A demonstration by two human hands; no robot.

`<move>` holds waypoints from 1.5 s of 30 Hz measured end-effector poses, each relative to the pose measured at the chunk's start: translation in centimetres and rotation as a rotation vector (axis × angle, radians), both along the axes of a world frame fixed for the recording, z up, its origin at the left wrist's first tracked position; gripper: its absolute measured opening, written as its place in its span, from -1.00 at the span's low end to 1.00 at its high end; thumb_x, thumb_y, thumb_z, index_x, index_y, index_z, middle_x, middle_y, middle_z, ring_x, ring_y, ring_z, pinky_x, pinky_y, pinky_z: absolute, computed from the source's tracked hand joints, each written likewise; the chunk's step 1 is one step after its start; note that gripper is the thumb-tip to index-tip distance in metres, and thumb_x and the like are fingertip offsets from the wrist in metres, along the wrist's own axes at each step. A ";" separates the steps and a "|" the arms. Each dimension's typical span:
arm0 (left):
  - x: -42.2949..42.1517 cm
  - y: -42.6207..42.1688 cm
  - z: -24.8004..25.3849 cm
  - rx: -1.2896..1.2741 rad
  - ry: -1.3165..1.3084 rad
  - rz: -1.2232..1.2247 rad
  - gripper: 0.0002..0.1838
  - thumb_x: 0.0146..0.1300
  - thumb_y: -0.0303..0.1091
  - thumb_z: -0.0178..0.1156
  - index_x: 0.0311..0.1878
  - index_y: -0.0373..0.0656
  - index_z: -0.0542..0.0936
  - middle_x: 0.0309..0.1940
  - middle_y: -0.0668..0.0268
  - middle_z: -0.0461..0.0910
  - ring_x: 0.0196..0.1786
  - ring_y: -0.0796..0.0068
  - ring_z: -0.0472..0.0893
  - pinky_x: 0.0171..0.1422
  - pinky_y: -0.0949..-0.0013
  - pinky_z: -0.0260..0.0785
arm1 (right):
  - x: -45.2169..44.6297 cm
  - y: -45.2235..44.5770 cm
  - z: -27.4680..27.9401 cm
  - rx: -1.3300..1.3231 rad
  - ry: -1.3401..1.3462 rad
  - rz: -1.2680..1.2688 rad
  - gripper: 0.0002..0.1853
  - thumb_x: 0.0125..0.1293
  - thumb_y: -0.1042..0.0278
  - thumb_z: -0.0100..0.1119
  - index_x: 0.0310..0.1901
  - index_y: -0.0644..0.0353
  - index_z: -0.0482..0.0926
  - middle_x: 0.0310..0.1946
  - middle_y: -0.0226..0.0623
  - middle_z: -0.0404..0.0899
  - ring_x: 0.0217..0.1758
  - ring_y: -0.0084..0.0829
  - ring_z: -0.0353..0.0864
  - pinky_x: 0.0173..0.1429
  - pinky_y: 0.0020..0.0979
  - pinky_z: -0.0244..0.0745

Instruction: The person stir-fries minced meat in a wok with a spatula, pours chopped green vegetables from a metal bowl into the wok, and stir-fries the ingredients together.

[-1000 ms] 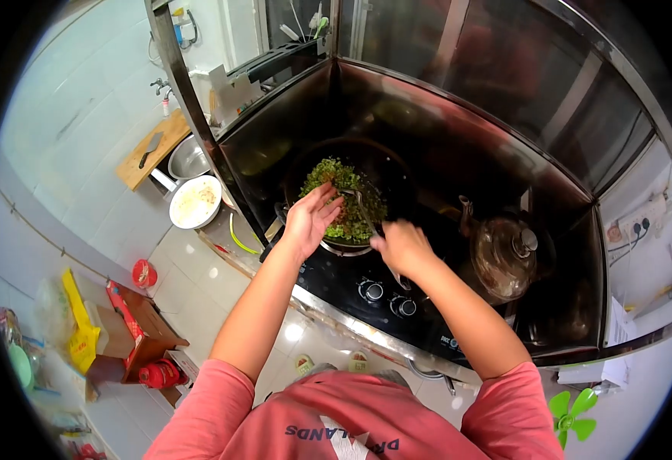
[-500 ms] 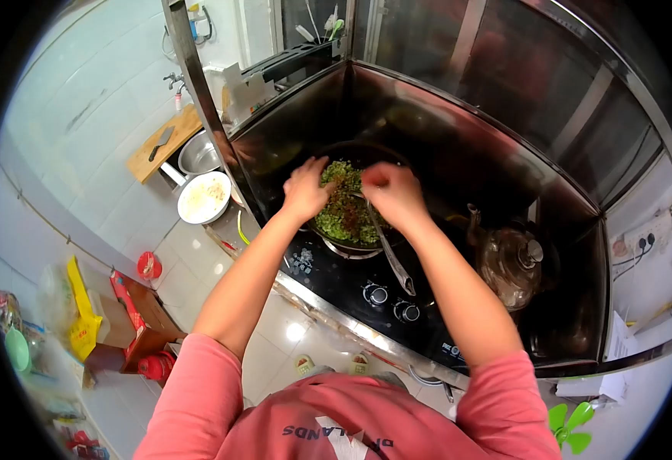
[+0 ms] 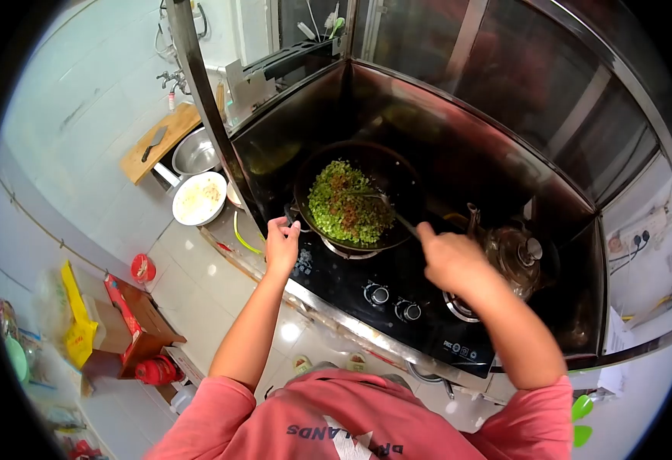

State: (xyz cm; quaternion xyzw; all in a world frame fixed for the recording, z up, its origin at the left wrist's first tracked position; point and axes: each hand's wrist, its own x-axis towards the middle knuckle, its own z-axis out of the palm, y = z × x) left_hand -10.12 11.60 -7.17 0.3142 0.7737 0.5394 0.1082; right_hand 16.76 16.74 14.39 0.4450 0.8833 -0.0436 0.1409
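A dark wok (image 3: 409, 180) sits on the black stove, holding chopped green food (image 3: 340, 203) with reddish-brown bits on top. My right hand (image 3: 455, 261) is closed round the handle of a metal spatula (image 3: 405, 224), whose head rests in the food at the wok's right side. At the wok's lower left, my left hand (image 3: 282, 244) grips the wok's small side handle (image 3: 291, 213), thumb and fingers pressed together there.
A glass kettle (image 3: 508, 261) stands right of the wok, close to my right forearm. Control knobs (image 3: 378, 294) line the stove's front. To the left are a white pan (image 3: 199, 198), a metal bowl (image 3: 195, 152) and a cutting board (image 3: 169, 138) with a knife. Metal panels surround the stove.
Both hands have come away from above the food. My left hand has moved down to the wok's side handle. My right hand has moved right and taken hold of the spatula.
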 end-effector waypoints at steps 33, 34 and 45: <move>-0.2 1.1 1.3 -0.050 -0.007 -0.047 -0.62 0.15 -0.37 0.24 0.01 -0.23 0.38 -0.37 0.31 0.48 -0.29 0.42 0.50 -0.14 0.37 0.38 | -1.0 7.3 -7.8 -0.317 0.503 0.040 -0.76 0.25 0.41 -0.03 -0.07 0.23 0.27 -0.50 -0.05 0.52 -0.53 -0.18 0.54 -0.50 -0.19 0.42; -0.2 1.1 1.3 -0.049 -0.010 -0.047 -0.61 0.15 -0.37 0.25 0.01 -0.24 0.38 -0.38 0.31 0.47 -0.30 0.42 0.49 -0.14 0.36 0.38 | -0.5 7.2 -8.0 -0.079 0.397 0.295 -0.73 0.24 0.42 -0.02 -0.03 0.24 0.29 -0.44 0.04 0.56 -0.39 -0.06 0.62 -0.36 -0.11 0.50; -0.7 1.4 0.9 -0.143 -0.048 -0.037 -0.54 0.15 -0.28 0.24 0.09 -0.25 0.41 -0.30 0.21 0.57 -0.17 0.19 0.58 -0.01 0.22 0.39 | 3.0 -1.4 6.4 0.021 -0.158 0.280 -0.69 -0.01 0.58 0.13 -0.15 0.21 0.53 -0.42 -0.05 0.63 -0.27 -0.07 0.65 -0.20 -0.13 0.56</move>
